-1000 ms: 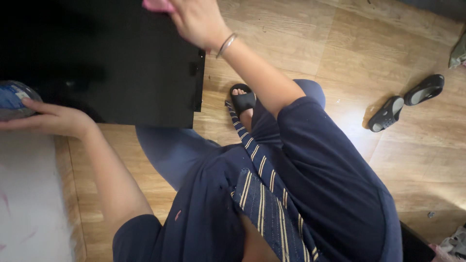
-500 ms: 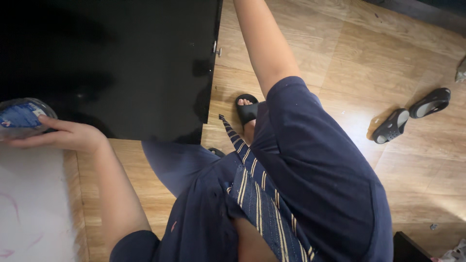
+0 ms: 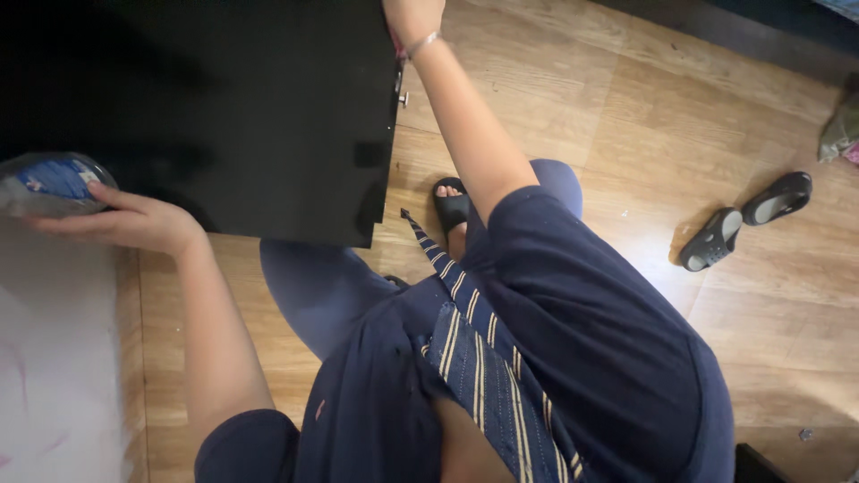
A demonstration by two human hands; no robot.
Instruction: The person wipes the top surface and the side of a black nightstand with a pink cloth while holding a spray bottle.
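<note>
My left hand (image 3: 130, 222) rests at the left edge with its fingers round a clear plastic container with a blue label (image 3: 49, 183). My right hand (image 3: 412, 18) reaches up to the top edge of the view, at the right edge of a glossy black panel (image 3: 224, 116). A thin bangle sits on its wrist. The fingers are cut off by the frame, so what they hold is hidden. A small metal knob (image 3: 403, 97) sticks out of the panel's edge just below that wrist.
The floor is wooden planks (image 3: 644, 107). A pair of dark slippers (image 3: 716, 237) lies at the right. My foot in a black sandal (image 3: 452, 206) is below the panel. A white surface (image 3: 54, 358) fills the lower left. Crumpled cloth (image 3: 846, 125) sits at the right edge.
My right hand, which held something pink over the panel a second ago, went up out of view and its wrist is back at the top edge. The left hand and container stayed put.
</note>
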